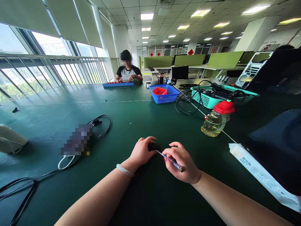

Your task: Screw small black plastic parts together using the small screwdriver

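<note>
Near the middle of the dark green table (131, 113), my left hand (142, 150) is closed on a small black object (153, 146) whose kind I cannot make out. My right hand (182, 161) grips a screwdriver (175, 164) by its clear handle with a brown end. The thin metal shaft points left, and its tip meets or nearly meets the black object; the exact contact is too small to tell. A pale bracelet (124, 170) circles my left wrist.
A drink bottle with a red lid (215, 121) stands to the right, beside a long white packet (261, 175). Farther back are a blue basket (164, 98) and a green basket (204, 99) of cables. A phone-like device (78, 139) lies left. Another person (129, 70) sits opposite.
</note>
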`<state>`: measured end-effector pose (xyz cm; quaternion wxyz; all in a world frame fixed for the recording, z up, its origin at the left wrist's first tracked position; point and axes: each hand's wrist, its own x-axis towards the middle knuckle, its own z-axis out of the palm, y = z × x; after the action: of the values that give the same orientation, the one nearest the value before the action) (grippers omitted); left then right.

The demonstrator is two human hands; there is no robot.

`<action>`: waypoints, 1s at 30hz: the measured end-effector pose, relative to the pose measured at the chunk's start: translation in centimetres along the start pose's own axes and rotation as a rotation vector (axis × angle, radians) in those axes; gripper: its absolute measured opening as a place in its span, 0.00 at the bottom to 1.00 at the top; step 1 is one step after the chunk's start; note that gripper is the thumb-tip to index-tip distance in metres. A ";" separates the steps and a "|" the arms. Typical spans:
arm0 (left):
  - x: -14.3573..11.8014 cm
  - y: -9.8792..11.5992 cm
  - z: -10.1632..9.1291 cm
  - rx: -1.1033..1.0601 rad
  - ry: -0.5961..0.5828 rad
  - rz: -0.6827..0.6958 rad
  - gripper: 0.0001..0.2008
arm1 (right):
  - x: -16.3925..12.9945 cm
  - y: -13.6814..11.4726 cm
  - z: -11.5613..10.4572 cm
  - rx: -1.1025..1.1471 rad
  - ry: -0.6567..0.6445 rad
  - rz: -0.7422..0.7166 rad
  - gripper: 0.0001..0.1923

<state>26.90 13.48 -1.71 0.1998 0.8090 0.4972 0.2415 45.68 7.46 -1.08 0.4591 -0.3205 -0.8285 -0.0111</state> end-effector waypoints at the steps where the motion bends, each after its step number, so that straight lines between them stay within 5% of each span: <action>1: 0.0 0.0 0.0 0.001 -0.001 0.000 0.24 | 0.0 0.0 0.0 -0.002 -0.001 -0.004 0.09; 22: 0.2 -0.3 0.2 -0.014 -0.002 -0.009 0.24 | 0.1 -1.7 0.4 -0.213 -0.230 -0.070 0.06; 30: 0.1 -0.4 0.5 0.008 0.037 0.020 0.23 | 0.1 -1.5 -0.1 -0.184 -0.177 -0.042 0.07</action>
<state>26.94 13.67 -2.32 0.1851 0.8101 0.4938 0.2564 44.88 6.28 -0.53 0.3526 -0.3435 -0.8678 -0.0681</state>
